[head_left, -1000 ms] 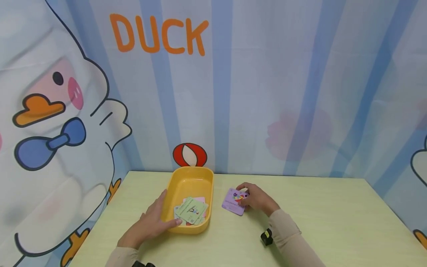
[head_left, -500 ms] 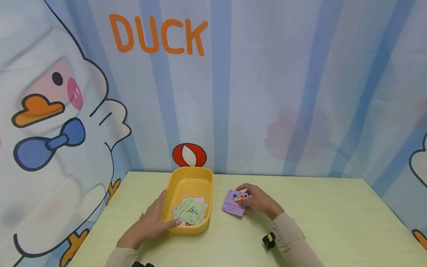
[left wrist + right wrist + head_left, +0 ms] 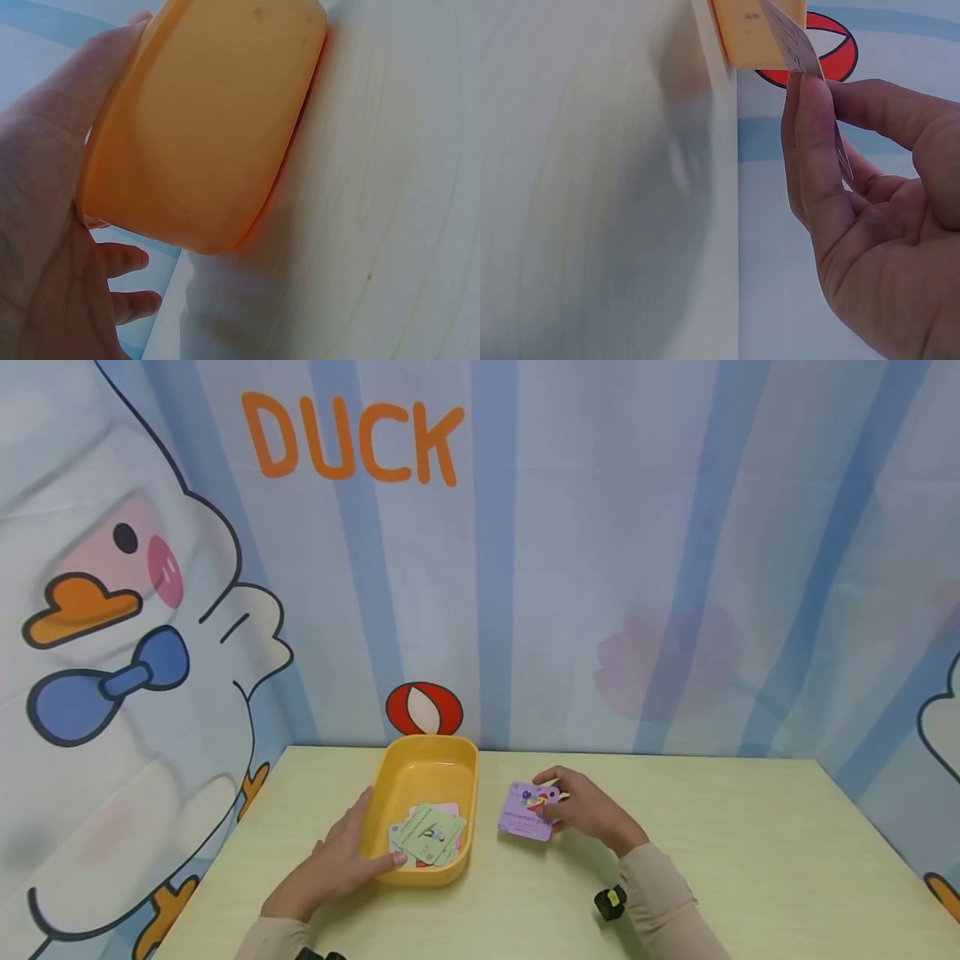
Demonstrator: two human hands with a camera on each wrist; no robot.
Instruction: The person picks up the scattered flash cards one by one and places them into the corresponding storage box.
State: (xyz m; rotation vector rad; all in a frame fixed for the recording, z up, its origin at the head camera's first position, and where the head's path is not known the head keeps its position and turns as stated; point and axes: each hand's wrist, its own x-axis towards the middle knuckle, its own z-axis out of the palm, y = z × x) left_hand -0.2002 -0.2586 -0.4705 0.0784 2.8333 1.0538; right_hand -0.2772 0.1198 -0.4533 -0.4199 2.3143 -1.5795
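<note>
My right hand (image 3: 588, 810) pinches a purple square card (image 3: 521, 814) between thumb and fingers, its printed face with colourful figures turned toward the head camera. In the right wrist view the card (image 3: 799, 52) is tilted and seen nearly edge-on, above the table. My left hand (image 3: 333, 864) holds the near left corner of a yellow plastic tray (image 3: 474, 777), thumb over the front rim and fingers along the left side. Several cards (image 3: 431, 833), the top one green, lie overlapping in the near end of the tray. The left wrist view shows the tray's outer wall (image 3: 202, 127).
The pale wooden table (image 3: 735, 843) ends at a hanging cloth backdrop (image 3: 555, 568) printed with a duck and stripes. The tray stands left of the table's middle, its far end close to the backdrop. Black wrist devices (image 3: 611, 903) sit at both wrists.
The purple card has tilted up, so that its printed face shows more fully. My right wrist has shifted slightly right. The left hand and tray stay in place.
</note>
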